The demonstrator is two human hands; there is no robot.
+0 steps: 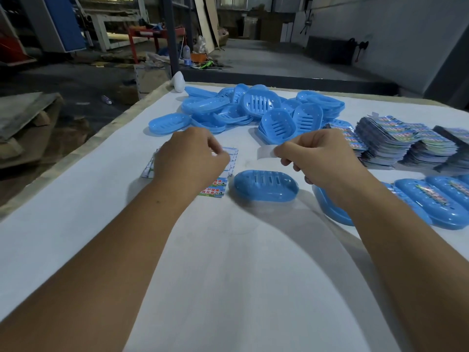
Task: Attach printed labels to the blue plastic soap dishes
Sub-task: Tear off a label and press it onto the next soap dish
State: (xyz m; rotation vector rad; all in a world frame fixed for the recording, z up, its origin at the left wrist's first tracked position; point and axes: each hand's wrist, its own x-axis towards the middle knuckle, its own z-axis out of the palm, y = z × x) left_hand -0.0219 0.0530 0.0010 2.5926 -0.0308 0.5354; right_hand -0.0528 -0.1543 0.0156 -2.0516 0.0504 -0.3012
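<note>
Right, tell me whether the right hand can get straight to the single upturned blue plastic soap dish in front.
Probably yes: the upturned blue plastic soap dish lies alone with bare white table around it, but the right hand is pinching a clear strip.

Smooth, slightly glossy blue plastic oval soap dish (266,185) sits on the matt white cloth-covered table (101,212); glossy printed paper label stacks (396,143) shine; the right hand (322,158) pinches a thin translucent strip (266,151).

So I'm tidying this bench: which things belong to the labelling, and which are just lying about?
Job:
left hand on label sheets
right hand pinching clear tape strip
upturned blue plastic soap dish
heap of blue dishes
printed label stacks

Lying about:
white plastic object at the corner
</note>
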